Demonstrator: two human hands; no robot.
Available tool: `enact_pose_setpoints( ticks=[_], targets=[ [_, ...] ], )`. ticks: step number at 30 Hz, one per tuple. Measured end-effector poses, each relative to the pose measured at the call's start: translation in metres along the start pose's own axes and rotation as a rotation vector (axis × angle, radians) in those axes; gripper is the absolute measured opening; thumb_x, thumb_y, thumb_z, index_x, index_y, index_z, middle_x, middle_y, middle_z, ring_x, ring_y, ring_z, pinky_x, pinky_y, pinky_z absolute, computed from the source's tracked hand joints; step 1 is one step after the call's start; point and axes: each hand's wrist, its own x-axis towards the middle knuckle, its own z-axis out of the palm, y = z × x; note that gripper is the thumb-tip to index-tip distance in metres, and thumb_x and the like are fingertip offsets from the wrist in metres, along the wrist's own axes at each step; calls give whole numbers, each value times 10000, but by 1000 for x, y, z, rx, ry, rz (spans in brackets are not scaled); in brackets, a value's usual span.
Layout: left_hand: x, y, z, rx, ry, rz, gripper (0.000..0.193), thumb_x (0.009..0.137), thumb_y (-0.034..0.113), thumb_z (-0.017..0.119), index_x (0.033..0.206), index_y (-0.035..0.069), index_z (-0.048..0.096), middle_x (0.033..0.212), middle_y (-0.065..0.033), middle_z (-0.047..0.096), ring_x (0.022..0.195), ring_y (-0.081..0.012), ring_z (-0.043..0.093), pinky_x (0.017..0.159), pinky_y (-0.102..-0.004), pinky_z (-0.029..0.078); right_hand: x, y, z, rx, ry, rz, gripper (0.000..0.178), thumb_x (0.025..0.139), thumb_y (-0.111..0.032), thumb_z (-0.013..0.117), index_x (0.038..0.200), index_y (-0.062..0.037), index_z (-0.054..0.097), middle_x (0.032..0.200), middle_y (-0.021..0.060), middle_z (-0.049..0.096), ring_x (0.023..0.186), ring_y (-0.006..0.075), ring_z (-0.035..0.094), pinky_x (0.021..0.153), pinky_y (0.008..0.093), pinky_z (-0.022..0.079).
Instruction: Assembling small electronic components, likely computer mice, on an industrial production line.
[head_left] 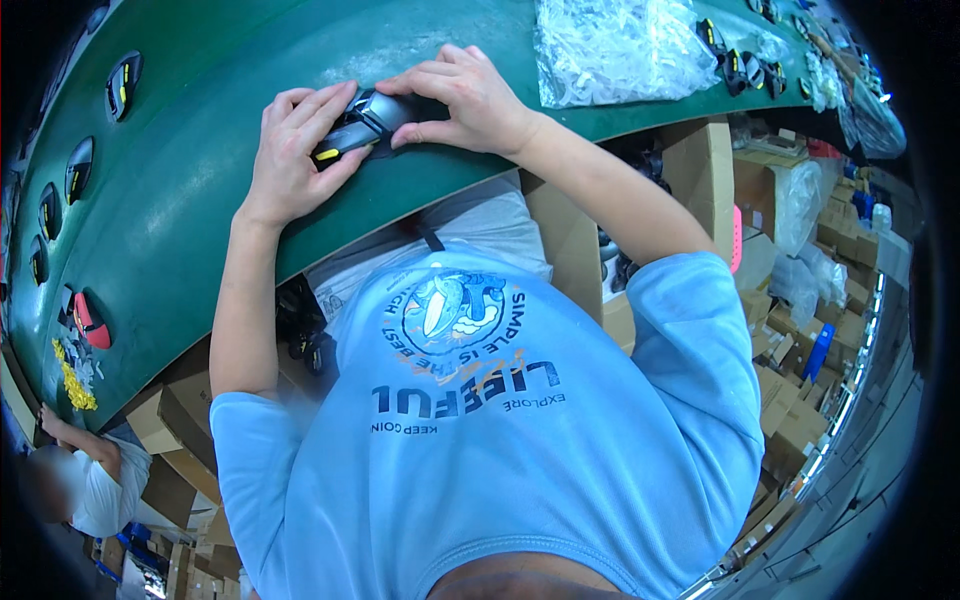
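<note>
A grey and black computer mouse [372,116] with a yellow strip on its side lies at the near edge of the green tabletop [210,180]. My left hand [305,150] grips its left end, with fingers over the top and the thumb along the near side. On the other end, my right hand [460,100] pinches the mouse between bent fingers and thumb. The palms and fingers cover part of both ends, and the underside is hidden.
Several similar mice [123,86] stand along the table's left. Beyond them lie a red mouse shell [90,320] and small yellow pieces [73,378]. A clear bag of pale parts [620,55] sits right, near more mice [750,74]. Cardboard boxes [697,165] adjoin the table; another person [100,490] is lower left.
</note>
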Motion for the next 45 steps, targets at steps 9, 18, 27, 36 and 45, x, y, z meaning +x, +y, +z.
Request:
enact_pose_setpoints(
  ticks=[9,18,27,36,45],
  targets=[
    [-4,-1,2,30,2,1,750,811,201,860,1515,76,632,1473,-94,677,1251,-340,583,1138,-454,436,19,-3,-6,108,-70,-7,508,875,-495,836,1294,-212,783,1238,39,781,1015,321,658,980,428,546],
    [-1,-1,0,18,16,16,750,810,200,865,1514,81,635,1455,-95,690,1262,-337,587,1140,-448,437,11,2,3,29,15,-42,390,885,-497,827,1223,-302,834,1267,-86,798,866,256,634,831,384,521],
    [6,0,-2,1,41,34,620,827,183,869,1405,44,694,1358,-112,717,1202,-342,616,1099,-439,476,5,10,12,180,56,-8,593,822,-535,876,1321,-225,791,994,102,777,905,333,656,881,458,551],
    [93,91,-30,-1418,371,111,512,1169,268,505,704,120,346,596,16,318,551,-126,249,558,-352,214,6,4,17,130,15,101,653,810,-654,831,1293,-215,803,999,127,770,943,378,656,881,484,546],
    [69,50,-52,-1110,314,-14,292,1094,229,602,848,78,554,691,-49,467,609,-176,400,608,-361,359,10,1,12,106,95,49,644,785,-615,861,1274,-199,816,880,77,754,817,302,628,792,435,531]
  ],
)
